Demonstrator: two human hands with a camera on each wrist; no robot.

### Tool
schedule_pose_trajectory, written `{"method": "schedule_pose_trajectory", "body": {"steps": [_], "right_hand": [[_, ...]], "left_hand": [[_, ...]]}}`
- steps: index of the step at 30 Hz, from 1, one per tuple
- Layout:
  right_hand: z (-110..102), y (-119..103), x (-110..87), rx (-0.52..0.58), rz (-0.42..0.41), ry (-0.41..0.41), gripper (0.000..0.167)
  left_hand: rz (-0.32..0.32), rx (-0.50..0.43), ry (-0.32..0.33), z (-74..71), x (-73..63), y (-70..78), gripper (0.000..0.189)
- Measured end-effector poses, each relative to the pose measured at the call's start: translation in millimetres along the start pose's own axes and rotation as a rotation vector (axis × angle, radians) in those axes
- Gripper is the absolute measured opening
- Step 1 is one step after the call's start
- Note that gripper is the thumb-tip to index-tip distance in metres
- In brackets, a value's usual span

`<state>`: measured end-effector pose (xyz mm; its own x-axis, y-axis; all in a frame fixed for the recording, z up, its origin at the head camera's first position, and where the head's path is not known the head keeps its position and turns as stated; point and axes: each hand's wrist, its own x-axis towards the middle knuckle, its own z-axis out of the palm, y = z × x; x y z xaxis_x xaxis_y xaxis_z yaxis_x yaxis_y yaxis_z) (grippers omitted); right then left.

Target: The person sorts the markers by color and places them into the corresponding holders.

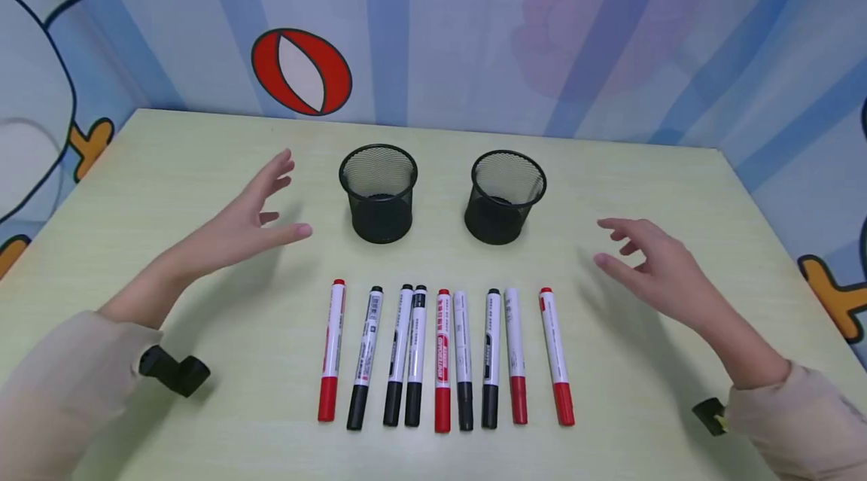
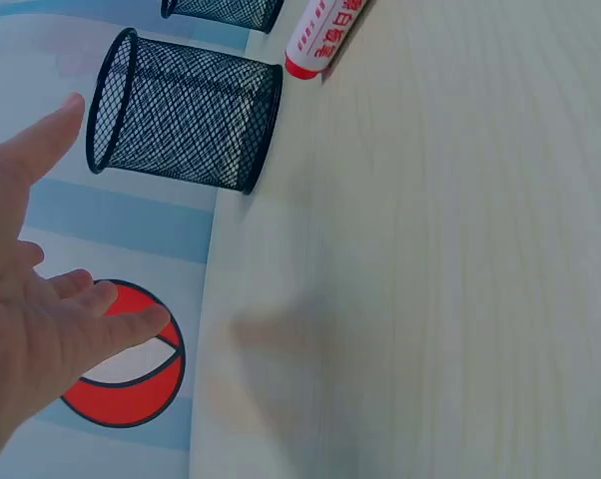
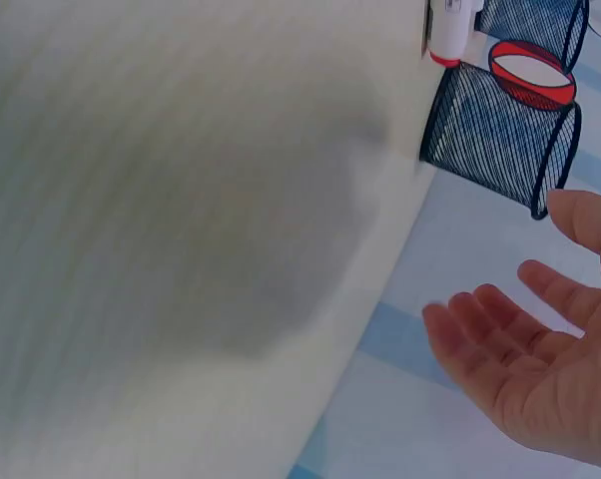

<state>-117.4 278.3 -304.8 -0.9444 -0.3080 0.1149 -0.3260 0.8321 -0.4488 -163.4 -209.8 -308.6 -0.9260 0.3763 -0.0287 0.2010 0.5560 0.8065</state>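
Above the table's left side my left hand (image 1: 244, 221) is held with thumb and fingers apart, touching nothing. Nearest to it stands a black mesh pen cup (image 1: 381, 195). A second mesh cup (image 1: 504, 199) is to the right of the first. My right hand (image 1: 660, 266) hovers right of that cup, its fingers loosely bent around nothing. Between the hands, nearer the front, lies a row of several whiteboard markers. Red-capped ones include the far-left marker (image 1: 332, 349) and the far-right marker (image 1: 557, 357); black-capped ones include a marker (image 1: 366, 357) and another marker (image 1: 491, 357).
The pale wooden table (image 1: 223, 421) ends at the back against a blue striped backdrop (image 1: 447, 37) with a printed red and white ball (image 1: 301, 72). Black wrist mounts sit at the left cuff (image 1: 174, 370) and the right cuff (image 1: 710, 416).
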Motion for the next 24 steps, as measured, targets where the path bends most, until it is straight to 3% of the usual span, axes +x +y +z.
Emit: {"method": "schedule_pose_trajectory", "body": {"steps": [7, 13, 17, 24], "right_hand": [[13, -5, 0.3, 0.248, 0.226, -0.161, 0.049], [26, -14, -1.1, 0.472, 0.346, -0.256, 0.050], [34, -22, -2.2, 0.500, 0.400, -0.281, 0.051], [44, -34, -4.7, 0.458, 0.415, -0.283, 0.051]], "left_hand": [[-0.023, -0.136, 0.000, 15.8, 21.8, -3.6, 0.097], [-0.033, -0.196, -0.010, 28.5, 33.7, -1.6, 0.097], [-0.038, -0.226, -0.017, 34.0, 39.9, -0.9, 0.097], [-0.020, -0.247, -0.023, 42.4, 50.9, 0.1, 0.095]]}}
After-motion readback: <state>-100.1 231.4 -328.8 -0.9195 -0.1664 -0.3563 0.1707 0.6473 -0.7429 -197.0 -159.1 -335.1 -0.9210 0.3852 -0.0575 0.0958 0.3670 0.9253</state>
